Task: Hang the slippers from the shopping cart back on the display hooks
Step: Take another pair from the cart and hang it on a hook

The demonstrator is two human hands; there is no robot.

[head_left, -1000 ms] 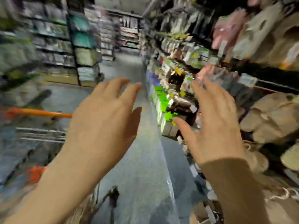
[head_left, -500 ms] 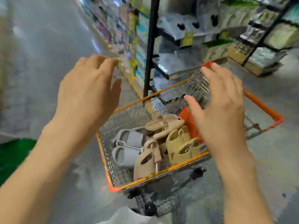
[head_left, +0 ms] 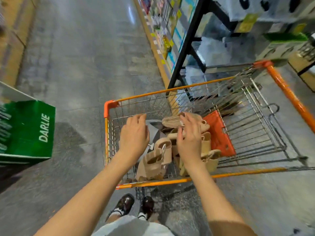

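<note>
Neither grip holds anything, the left hand [head_left: 134, 135] and right hand [head_left: 189, 140] hovering loose-fingered over the slippers [head_left: 156, 159] heaped in the near-left corner of the shopping cart [head_left: 170, 181], so by my judgement the hanging has yet to start.

1. This is a shop, in an aisle of a large store.
2. The landmark is an orange-rimmed wire shopping cart [head_left: 190, 179] standing on a grey polished floor [head_left: 81, 57].
3. Beyond the cart, a black metal shelving rack [head_left: 187, 48] holds packaged goods, with small yellow price tags [head_left: 179, 13] along the shelf edges.
4. Left of the cart sits a green carton [head_left: 32, 132] printed "DARLIE".
5. Inside the cart lie beige slippers [head_left: 156, 159], unworn stock.
</note>
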